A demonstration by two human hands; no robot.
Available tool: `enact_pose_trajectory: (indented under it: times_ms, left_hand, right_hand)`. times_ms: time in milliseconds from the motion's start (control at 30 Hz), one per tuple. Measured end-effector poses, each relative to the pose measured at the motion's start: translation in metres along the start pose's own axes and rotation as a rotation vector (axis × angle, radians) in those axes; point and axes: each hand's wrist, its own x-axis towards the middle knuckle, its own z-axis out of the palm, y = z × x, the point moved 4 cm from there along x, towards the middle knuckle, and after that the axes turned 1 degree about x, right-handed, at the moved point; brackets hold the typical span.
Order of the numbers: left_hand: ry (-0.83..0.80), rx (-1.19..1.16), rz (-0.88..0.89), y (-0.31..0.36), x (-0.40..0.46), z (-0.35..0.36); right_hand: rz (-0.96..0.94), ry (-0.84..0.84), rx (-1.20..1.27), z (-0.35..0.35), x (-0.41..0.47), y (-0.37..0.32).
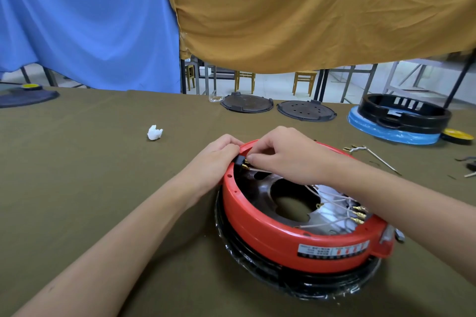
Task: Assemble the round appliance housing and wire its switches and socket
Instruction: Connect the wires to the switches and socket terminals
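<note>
Olive cloth is covering the worktop point(77, 162), with blue and ochre sheets hanging behind it, and we are working at the red housing point(296, 237), which is sitting upside down on a black base wrapped in plastic film point(257, 265), just right of centre. The relation that matters: the black switch point(240, 160) is seated in the housing's far-left wall, its brass terminals point(246, 163) pointing inward toward the middle of the ring, so any connector has to travel outward along that same axis, from the right hand's side toward the left hand's. Our left hand point(219, 154) is bracing the rim from outside, fingers curled over the edge behind the switch; whether it is gripping or only pressing we cannot tell. Our right hand point(280, 152) is reaching across the open ring, its grip pinched nearly shut at the terminals on what we judge to be a wire end; the connector itself is hidden under the fingertips. A pale wire point(260, 170) is running from that pinch back toward a bundle of leads with brass connectors point(359, 213) at the near-right wall. The right hand is nearer the terminals. The housing is glossy red, with a rating label point(332, 249) on its near face.
</note>
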Motion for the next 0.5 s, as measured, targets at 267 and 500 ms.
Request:
enact_pose_trajectory:
  times_ms: [267, 500]
  left_hand:
    - [0.005, 0.004, -0.011, 0.001, 0.0, -0.002]
    - [-0.004, 0.021, 0.004, 0.001, -0.001, -0.002]
  right_hand:
    - [0.032, 0.02, 0.072, -0.009, -0.003, 0.013]
    - [-0.017, 0.048, -0.001, -0.001, 0.001, 0.007]
